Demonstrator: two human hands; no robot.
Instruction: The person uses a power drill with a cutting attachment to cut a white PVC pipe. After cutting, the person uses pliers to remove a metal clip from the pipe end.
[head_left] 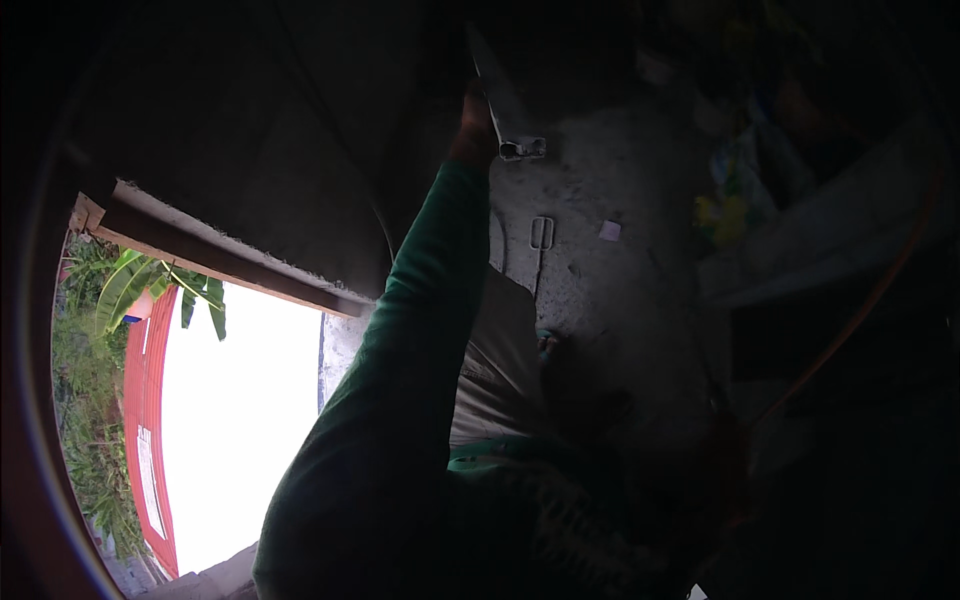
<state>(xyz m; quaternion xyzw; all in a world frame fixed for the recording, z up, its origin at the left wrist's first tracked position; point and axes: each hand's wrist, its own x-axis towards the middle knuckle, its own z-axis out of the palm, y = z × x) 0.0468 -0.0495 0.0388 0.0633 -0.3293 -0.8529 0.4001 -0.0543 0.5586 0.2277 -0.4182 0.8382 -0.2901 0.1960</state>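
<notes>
My left arm in a green sleeve (420, 270) reaches far forward. At its end my left hand (476, 120) is closed on a long grey metal profile (503, 110). The profile's hollow cut end faces me, and its other end runs up into the dark, raised above the floor. Deep shadow covers the lower right, and I cannot make out my right hand there.
On the concrete floor (630, 270) lie a thin rod with a looped handle (541, 234) and a pale scrap (609, 231). An orange cable (865, 320) hangs at the right. Yellow and blue items (728, 212) crowd the right. A bright doorway (250, 400) opens left.
</notes>
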